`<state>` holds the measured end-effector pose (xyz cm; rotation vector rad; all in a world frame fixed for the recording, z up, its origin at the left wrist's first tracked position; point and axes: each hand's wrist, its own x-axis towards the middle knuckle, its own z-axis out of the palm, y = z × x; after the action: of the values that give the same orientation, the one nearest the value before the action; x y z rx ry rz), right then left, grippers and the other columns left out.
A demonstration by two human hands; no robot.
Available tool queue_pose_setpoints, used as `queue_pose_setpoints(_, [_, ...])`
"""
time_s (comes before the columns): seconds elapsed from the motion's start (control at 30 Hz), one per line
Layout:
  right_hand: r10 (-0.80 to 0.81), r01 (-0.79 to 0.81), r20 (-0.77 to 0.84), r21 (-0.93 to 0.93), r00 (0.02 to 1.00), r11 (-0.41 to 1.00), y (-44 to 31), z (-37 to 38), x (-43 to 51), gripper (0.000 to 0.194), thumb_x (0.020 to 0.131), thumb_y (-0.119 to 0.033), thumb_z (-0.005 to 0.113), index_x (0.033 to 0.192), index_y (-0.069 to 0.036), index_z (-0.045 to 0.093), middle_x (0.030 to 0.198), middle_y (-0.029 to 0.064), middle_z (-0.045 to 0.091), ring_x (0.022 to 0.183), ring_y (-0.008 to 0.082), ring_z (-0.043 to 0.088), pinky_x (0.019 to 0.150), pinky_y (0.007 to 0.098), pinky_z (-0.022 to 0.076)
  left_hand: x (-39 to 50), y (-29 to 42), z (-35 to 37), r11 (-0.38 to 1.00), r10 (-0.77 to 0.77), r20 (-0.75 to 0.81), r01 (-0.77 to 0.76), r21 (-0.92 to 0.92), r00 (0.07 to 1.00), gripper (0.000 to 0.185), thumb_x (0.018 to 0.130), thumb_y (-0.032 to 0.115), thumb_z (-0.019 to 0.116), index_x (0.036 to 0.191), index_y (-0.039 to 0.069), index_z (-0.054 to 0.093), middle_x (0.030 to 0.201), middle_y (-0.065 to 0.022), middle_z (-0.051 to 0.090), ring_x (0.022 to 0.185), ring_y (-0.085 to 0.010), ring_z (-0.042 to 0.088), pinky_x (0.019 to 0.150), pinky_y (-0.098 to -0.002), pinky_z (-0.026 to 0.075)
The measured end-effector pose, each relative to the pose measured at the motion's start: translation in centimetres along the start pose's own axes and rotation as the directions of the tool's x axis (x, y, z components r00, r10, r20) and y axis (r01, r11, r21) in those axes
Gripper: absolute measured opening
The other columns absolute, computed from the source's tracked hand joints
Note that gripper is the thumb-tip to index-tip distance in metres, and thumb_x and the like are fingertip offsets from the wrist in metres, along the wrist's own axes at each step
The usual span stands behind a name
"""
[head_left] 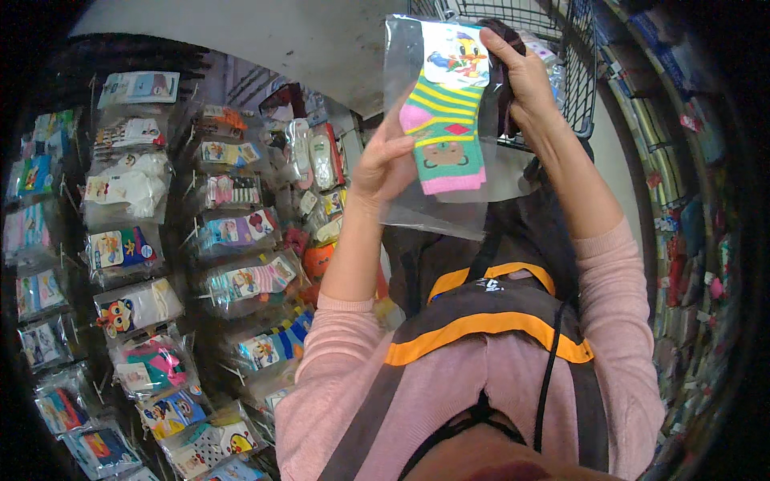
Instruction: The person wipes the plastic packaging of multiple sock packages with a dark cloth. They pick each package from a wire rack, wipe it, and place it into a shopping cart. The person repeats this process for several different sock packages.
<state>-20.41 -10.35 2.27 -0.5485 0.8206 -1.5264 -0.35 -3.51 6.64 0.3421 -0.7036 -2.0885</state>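
Before me is a clear plastic packet of children's socks (448,129), striped green and yellow with pink heel and cuff and a bear face. A white card with a cartoon duck covers its toe end. My left hand (385,159) grips the packet's left side, its fingers partly behind the plastic. My right hand (526,78) holds the upper right corner by the card, thumb in front. Some dark maroon material (508,78) shows just behind the packet, by my right fingers; whether that hand holds it too is unclear.
A black wire shopping cart (580,72) stands ahead at the upper right, with packaged goods in it. On my left, a display rack holds several packets of socks (252,282) on protruding metal hooks (237,374). Stocked shelves (692,240) line the right side.
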Motion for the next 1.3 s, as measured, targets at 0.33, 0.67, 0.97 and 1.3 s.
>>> queue_pose_setpoints(0.33, [-0.229,0.223,-0.084,-0.076,0.97,0.972,-4.1,-0.5,0.4,0.037,0.092,-0.034,0.05,0.1,0.0,0.063,0.089,0.0035,0.064,0.079,0.0129,0.06,0.074,0.0258,0.047,-0.5,-0.8,-1.3,0.977,0.118,-0.176,-0.083,0.197,0.977,0.058,0.085,0.004,0.05,0.139,0.004,0.029,0.135,-0.0139,0.042,0.124,-0.0289,0.041,0.106,-0.0431,0.029])
queue_pose_setpoints(0.67, [-0.461,0.874,0.762,-0.483,0.454,0.062,4.5,4.3,-8.9,0.018,0.074,-0.019,0.057,0.067,-0.002,0.059,0.142,0.0101,0.036,0.131,0.0372,0.03,0.101,0.0578,0.0262,2.2,-1.4,-2.5,0.965,0.23,-0.291,-0.257,-0.059,0.929,0.053,0.097,0.044,0.027,0.134,0.009,0.037,0.135,-0.0101,0.044,0.124,-0.0273,0.042,0.107,-0.0434,0.029])
queue_pose_setpoints(0.97, [-0.515,0.856,0.795,-0.476,0.321,-0.2,2.7,4.2,-1.8,0.019,0.085,-0.012,0.046,0.079,0.004,0.054,0.129,0.0233,0.045,0.121,0.0432,0.039,0.1,0.0492,0.0331,2.7,-5.4,-1.7,0.929,0.365,-0.099,-0.355,0.101,0.926,0.054,0.096,0.042,0.031,0.142,0.014,0.026,0.142,-0.007,0.034,0.13,-0.0254,0.033,0.11,-0.0423,0.022])
queue_pose_setpoints(1.3, [-0.052,-0.028,0.344,0.224,0.938,0.974,4.8,1.2,-7.0,0.05,0.095,-0.038,0.043,0.124,0.003,0.045,0.117,0.0077,0.054,0.105,0.0146,0.051,0.093,0.0284,0.0378,3.5,-3.6,-2.1,0.551,0.581,-0.016,-0.379,0.743,0.814,0.06,0.098,0.042,0.025,0.143,0.004,0.019,0.145,-0.0122,0.024,0.133,-0.0248,0.025,0.109,-0.0378,0.017])
